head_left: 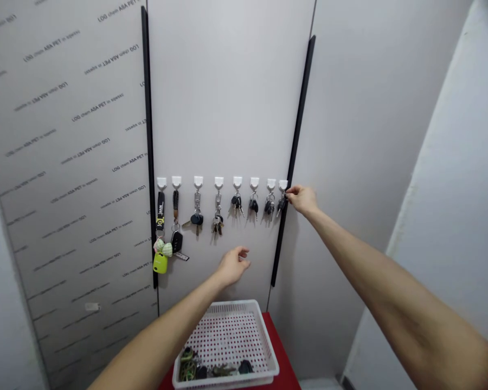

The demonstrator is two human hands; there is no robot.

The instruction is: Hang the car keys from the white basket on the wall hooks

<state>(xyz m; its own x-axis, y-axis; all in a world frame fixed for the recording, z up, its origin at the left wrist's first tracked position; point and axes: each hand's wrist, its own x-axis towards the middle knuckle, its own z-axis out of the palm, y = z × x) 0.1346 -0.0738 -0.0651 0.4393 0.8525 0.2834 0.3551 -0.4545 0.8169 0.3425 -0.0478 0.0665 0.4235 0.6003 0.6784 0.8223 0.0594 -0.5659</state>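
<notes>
A row of several white hooks runs across a white cabinet door, each with a key set hanging from it. My right hand reaches to the last hook on the right, and its fingers pinch the black key set hanging there. My left hand hovers below the row with its fingers loosely apart and nothing in them. The leftmost key sets carry a black strap and a lime-green fob.
A white perforated basket sits below on a red surface, with a few more keys at its near end. Black vertical handles edge the doors. A film-covered panel is at left, a wall at right.
</notes>
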